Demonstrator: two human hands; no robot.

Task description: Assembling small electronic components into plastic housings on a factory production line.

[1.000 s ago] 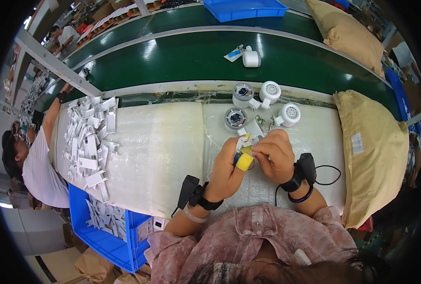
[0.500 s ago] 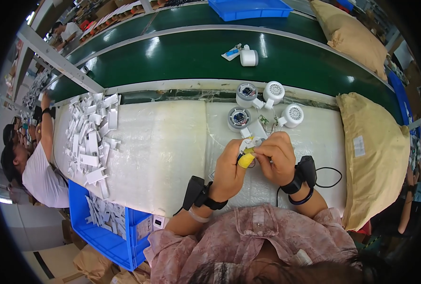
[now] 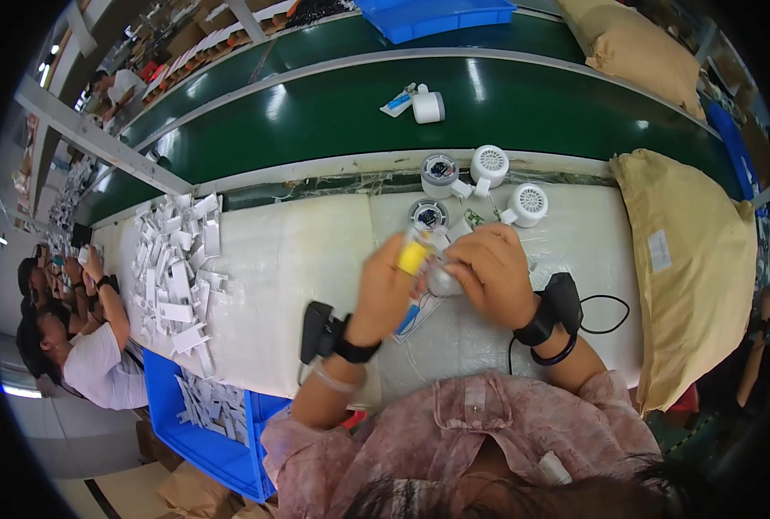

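Over the white-covered desk (image 3: 298, 259), the left hand (image 3: 385, 290) grips a small yellow piece (image 3: 413, 257) between its fingers, while the right hand (image 3: 489, 272) is clenched around a small grey-white part (image 3: 441, 278). Both are held together just above a printed card (image 3: 415, 316), near the round white fan units (image 3: 523, 203).

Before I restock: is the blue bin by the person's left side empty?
No. The blue bin holds white cards along its upper end.

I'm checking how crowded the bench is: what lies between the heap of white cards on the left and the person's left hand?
In the head view, only bare white table cover lies between the heap of white cards and the left hand.
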